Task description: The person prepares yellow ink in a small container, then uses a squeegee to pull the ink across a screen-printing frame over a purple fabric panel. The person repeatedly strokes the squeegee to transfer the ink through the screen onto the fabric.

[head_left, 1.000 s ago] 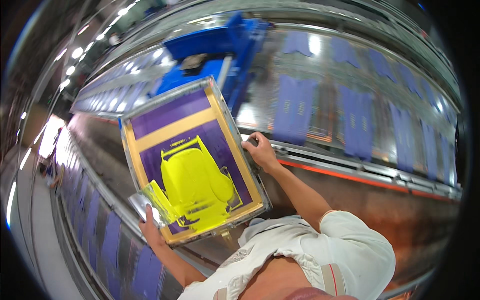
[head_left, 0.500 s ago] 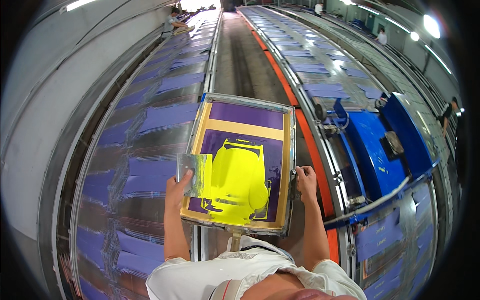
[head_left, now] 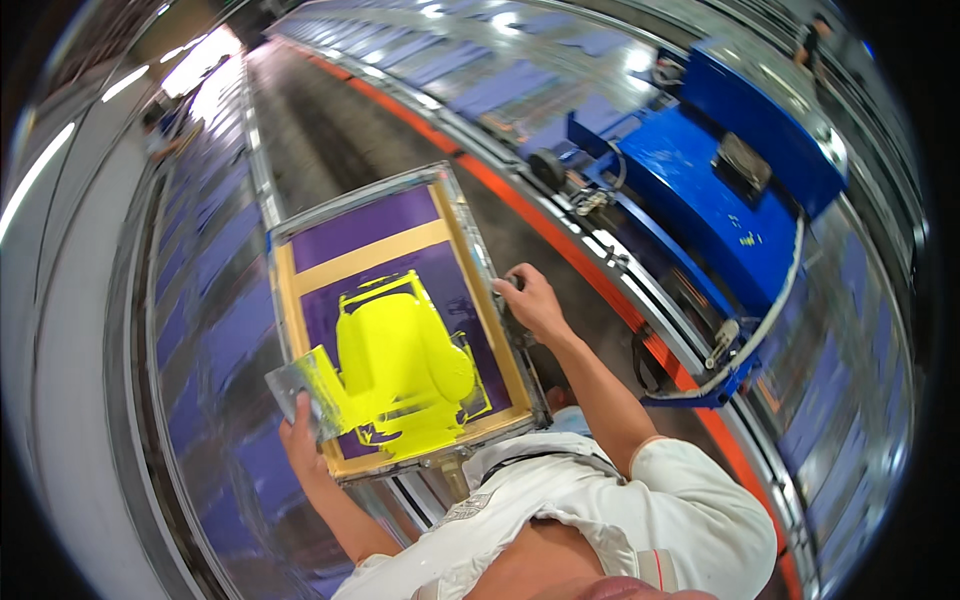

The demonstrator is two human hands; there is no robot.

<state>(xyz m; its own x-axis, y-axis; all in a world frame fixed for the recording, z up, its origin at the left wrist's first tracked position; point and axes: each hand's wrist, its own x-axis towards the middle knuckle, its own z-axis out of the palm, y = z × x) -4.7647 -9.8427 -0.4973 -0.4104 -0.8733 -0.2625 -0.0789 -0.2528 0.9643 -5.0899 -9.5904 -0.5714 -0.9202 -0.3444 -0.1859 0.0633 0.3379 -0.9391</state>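
Note:
A screen-printing frame (head_left: 462,222) with purple mesh and tan tape borders is held in front of my body, tilted in the view. Bright yellow ink (head_left: 385,335) covers the middle of its mesh. At the frame's lower left side, my left hand (head_left: 301,440) is closed on a flat metal scraper (head_left: 288,383), thumb on top; yellow ink coats the blade's inner edge. My right hand (head_left: 537,303) is closed round a small dark handle (head_left: 514,282) on the frame's right side. The undersides of both grips are hidden.
Long printing tables with purple fabric pieces (head_left: 222,240) run along both sides of the aisle. A blue carriage machine (head_left: 660,190) with a pale hose stands on the right table, beside an orange rail strip (head_left: 400,116). Other people (head_left: 812,42) are farther off.
The view has turned to the right, so the frame and my hands appear farther left and the blue machine larger. Both hands keep their grips.

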